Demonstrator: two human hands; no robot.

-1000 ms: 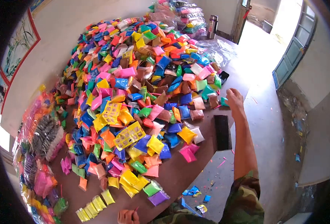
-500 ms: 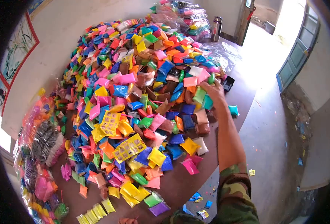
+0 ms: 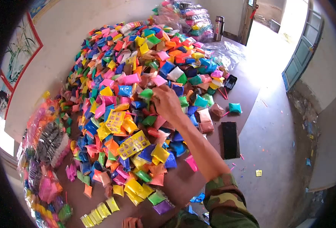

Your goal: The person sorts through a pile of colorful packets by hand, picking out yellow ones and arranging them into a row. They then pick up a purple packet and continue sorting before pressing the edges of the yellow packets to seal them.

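My right hand (image 3: 168, 102) reaches over the middle of a large heap of small coloured packets (image 3: 130, 79). Its fingers curl down to the left, close by a green packet (image 3: 146, 94) and just below a pink packet (image 3: 159, 80). Whatever they pinch is hidden beneath the hand. At the bottom edge, only the bunched fingers of my left hand (image 3: 132, 222) show, cut off by the frame; what they hold cannot be made out. Beside them lies a row of pale yellow packets (image 3: 99, 213). Yellow printed sheets (image 3: 134, 144) rest on the heap.
A black phone-like slab (image 3: 230, 140) lies right of my forearm, with a small black tray (image 3: 231, 81) farther back. Clear bags of packets (image 3: 42, 178) line the left side. A thermos (image 3: 219, 28) stands at the back near the open door (image 3: 301, 53).
My right hand has moved left from the heap's right edge to its middle. The black slab and two red sticks now show where the arm was. My left hand stays at the bottom edge.
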